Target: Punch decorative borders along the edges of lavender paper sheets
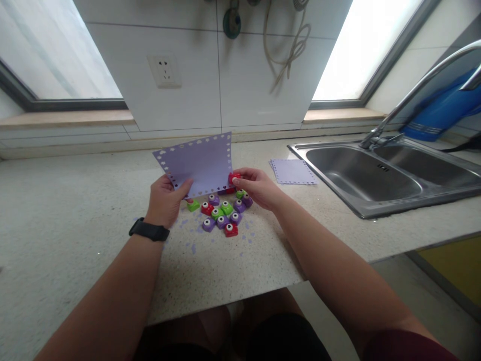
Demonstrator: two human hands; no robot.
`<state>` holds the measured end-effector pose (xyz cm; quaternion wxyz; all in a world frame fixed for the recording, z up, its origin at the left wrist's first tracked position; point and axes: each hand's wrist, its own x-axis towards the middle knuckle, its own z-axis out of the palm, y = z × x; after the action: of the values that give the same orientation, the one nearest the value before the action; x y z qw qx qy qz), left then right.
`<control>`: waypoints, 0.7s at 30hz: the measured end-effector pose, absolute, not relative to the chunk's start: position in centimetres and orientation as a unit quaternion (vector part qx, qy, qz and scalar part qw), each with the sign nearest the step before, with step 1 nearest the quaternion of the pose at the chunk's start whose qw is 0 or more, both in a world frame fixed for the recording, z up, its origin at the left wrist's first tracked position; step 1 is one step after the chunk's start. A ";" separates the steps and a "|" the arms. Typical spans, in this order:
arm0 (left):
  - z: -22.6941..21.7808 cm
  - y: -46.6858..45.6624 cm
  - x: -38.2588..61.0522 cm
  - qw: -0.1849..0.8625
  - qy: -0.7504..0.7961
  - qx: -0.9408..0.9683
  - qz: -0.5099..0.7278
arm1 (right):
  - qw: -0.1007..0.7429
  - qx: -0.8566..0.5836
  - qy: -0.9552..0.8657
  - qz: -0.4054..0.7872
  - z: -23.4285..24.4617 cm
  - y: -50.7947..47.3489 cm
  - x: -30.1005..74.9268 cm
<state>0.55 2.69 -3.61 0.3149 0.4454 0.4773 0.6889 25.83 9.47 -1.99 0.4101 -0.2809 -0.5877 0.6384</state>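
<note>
My left hand [165, 200] pinches the lower left edge of a purple paper sheet [199, 163], held up over the counter, its borders punched with small shapes. My right hand [255, 186] grips a small red paper punch [233, 177] clamped on the sheet's lower right corner. Under the sheet lie several small punches in red, green and purple [222, 214]. Purple paper bits [190, 240] are scattered around them on the speckled counter.
A second punched purple sheet [292, 171] lies flat to the right, beside a steel sink [376, 175] with a tall tap [413, 90]. A wall socket [164, 70] and a hanging cord [289, 50] are on the tiled wall behind. A blue object [439, 113] sits behind the sink.
</note>
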 end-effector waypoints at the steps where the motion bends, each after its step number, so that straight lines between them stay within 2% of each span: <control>1: -3.6 2.7 0.6 0.314 0.478 0.443 0.690 | 0.406 -0.282 -0.591 0.637 -2.0 9.5 25.8; 21: -3.7 2.7 0.6 0.307 0.466 0.446 0.700 | 0.408 -0.268 -0.590 0.643 -2.0 9.2 25.7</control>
<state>0.64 2.72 -3.66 0.3069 0.4459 0.4661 0.6998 25.72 9.19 -2.01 0.4083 -0.2677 -0.5898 0.6433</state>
